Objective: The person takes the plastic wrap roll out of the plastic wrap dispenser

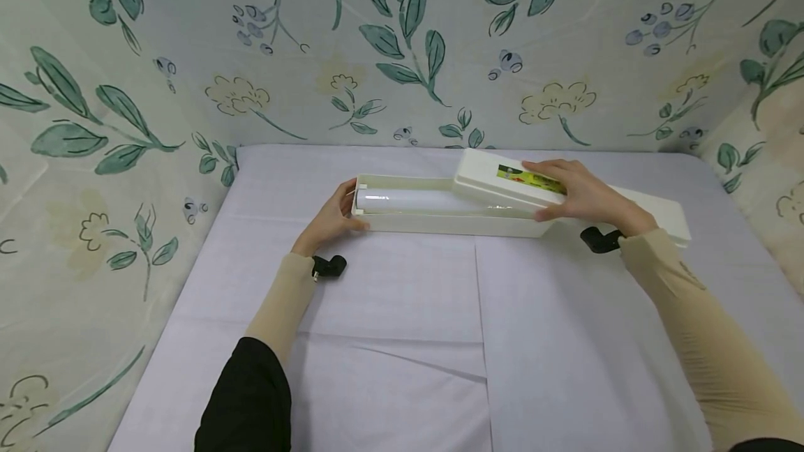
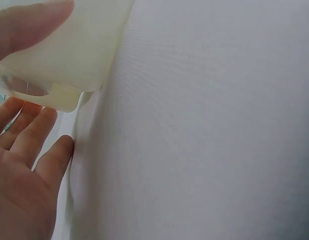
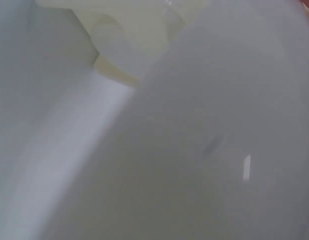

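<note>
A long cream plastic box lies lengthwise with its top uncovered, and a glossy white roll rests inside. At the box's left end my left hand holds it, thumb on the front wall and fingertips on the end. My right hand grips the long white lid across its width. The lid, which bears a yellow-green label, slants over the box's right part and hides the roll there. In the right wrist view the lid's smooth surface fills much of the picture, near the box's end.
A white cloth with fold lines covers the table under the box. Behind and at both sides hangs a curtain printed with leaves and flowers. A small black wrist camera sits on each wrist.
</note>
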`<state>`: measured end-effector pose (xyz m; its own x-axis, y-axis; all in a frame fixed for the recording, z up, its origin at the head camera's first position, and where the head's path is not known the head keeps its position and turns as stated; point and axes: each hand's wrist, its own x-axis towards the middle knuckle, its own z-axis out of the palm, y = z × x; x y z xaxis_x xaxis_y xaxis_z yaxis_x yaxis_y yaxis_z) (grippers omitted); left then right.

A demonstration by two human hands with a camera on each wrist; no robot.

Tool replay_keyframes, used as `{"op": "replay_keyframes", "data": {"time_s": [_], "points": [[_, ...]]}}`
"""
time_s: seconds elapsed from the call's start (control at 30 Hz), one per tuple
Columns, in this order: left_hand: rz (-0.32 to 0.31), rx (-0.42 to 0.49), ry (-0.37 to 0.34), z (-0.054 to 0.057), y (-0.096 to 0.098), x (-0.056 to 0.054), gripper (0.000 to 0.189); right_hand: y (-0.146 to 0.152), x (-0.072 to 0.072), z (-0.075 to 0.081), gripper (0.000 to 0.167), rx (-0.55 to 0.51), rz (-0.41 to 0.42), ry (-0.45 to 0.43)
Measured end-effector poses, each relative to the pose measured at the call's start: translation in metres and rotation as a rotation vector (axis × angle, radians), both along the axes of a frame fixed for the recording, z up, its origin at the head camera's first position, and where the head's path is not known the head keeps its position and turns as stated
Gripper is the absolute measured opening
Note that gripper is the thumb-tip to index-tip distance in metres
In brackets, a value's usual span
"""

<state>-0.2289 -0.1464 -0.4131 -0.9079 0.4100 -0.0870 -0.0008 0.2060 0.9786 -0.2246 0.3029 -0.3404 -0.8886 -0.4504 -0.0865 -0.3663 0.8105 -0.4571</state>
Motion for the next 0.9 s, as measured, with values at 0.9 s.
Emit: {"op": "replay_keyframes", "data": {"time_s": [0.9], "points": [[0.019,0.001,0.007,-0.028,-0.005,-0.013,0.102,0.035,0.014,0.0,0.097,0.027,-0.109,0.004]]}}
